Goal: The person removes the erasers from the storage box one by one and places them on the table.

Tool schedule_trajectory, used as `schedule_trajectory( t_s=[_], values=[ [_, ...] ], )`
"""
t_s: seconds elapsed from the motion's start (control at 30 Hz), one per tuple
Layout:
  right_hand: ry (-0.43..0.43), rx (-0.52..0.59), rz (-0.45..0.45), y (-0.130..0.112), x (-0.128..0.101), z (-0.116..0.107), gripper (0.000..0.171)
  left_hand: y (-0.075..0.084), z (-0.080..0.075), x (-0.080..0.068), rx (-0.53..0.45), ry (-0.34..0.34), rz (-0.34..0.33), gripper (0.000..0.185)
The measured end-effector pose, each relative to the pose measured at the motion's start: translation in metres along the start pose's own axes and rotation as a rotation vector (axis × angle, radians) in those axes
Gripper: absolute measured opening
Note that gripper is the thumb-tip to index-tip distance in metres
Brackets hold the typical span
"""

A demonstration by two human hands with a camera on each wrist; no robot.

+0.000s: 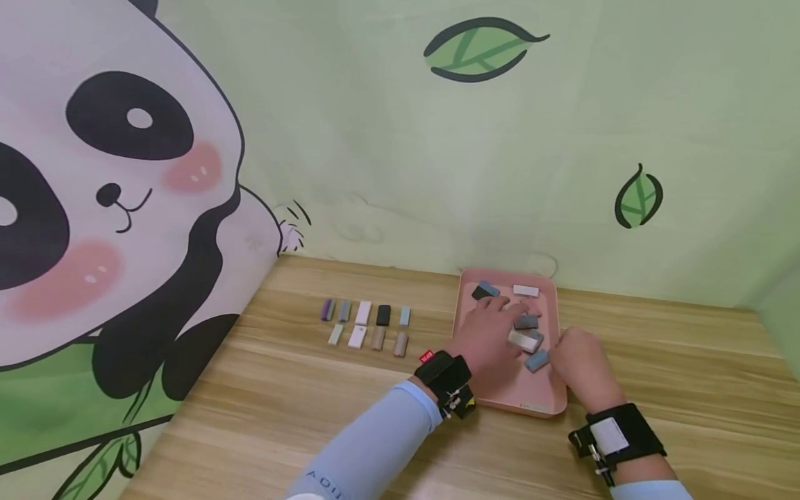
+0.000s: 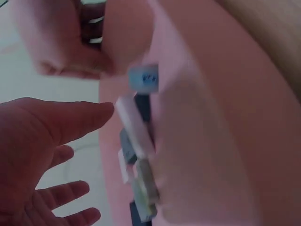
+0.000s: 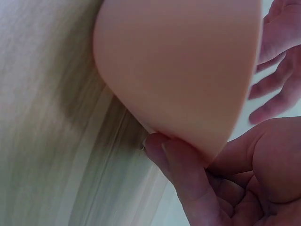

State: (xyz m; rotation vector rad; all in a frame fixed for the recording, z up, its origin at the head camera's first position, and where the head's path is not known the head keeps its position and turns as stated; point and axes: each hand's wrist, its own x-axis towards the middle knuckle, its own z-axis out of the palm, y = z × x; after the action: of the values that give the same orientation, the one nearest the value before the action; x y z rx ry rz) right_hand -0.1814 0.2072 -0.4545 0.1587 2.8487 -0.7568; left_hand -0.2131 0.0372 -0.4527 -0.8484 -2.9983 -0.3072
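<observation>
A shallow pink tray [image 1: 542, 399] holds several small eraser-like blocks. My left hand [image 1: 490, 333] is over its left half, fingers spread and thumb out, with nothing held in the left wrist view. Close to that thumb lie a white block [image 2: 135, 125] and a light blue block [image 2: 143, 78] with dark marks. At the tray's right wall, my right hand [image 1: 581, 361] pinches the rim between curled fingers and thumb. Grey [image 1: 526, 321] and white [image 1: 526, 290] blocks lie farther back in the tray. The left hand covers part of its floor.
Left of the tray, small blocks stand in two rows on the wooden table [image 1: 269, 389], among them a black block [image 1: 383, 315] and a purple block [image 1: 326, 310]. A green wall [image 1: 375, 139] with a painted panda [image 1: 206, 167] rises behind the table.
</observation>
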Motion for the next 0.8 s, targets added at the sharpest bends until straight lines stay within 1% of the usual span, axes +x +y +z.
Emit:
schedule_trajectory(
  t_s=[0.1, 0.23, 0.3, 0.37, 0.47, 0.53, 0.63, 0.73, 0.8],
  values=[
    [0.013, 0.002, -0.014, -0.001, 0.000, 0.000, 0.022, 0.009, 0.003, 0.002, 0.014, -0.038, 0.068, 0.062],
    [0.038, 0.002, -0.038, -0.001, 0.000, -0.001, 0.027, 0.014, 0.009, 0.008, -0.040, -0.115, 0.150, 0.054],
    [0.044, 0.006, -0.042, -0.001, -0.001, -0.001, 0.027, 0.016, 0.013, 0.011, -0.059, -0.136, 0.180, 0.042],
    [0.038, 0.014, -0.034, 0.000, -0.002, 0.000, 0.026, 0.018, 0.017, 0.012, -0.077, -0.156, 0.184, 0.035],
    [0.025, 0.022, -0.015, 0.002, -0.004, -0.001, 0.021, 0.022, 0.021, 0.011, -0.095, -0.178, 0.163, 0.027],
    [0.020, 0.022, -0.004, 0.003, -0.005, -0.001, 0.021, 0.024, 0.019, 0.009, -0.098, -0.191, 0.137, 0.029],
    [0.022, 0.009, -0.005, 0.002, -0.005, -0.001, 0.021, 0.024, 0.019, 0.008, -0.072, -0.177, 0.134, 0.024],
    [0.025, 0.003, -0.009, 0.001, -0.004, 0.000, 0.021, 0.022, 0.022, 0.008, -0.035, -0.142, 0.145, 0.017],
    [0.027, -0.004, -0.013, 0.001, -0.003, 0.000, 0.021, 0.021, 0.022, 0.007, -0.030, -0.122, 0.143, 0.014]
  ],
)
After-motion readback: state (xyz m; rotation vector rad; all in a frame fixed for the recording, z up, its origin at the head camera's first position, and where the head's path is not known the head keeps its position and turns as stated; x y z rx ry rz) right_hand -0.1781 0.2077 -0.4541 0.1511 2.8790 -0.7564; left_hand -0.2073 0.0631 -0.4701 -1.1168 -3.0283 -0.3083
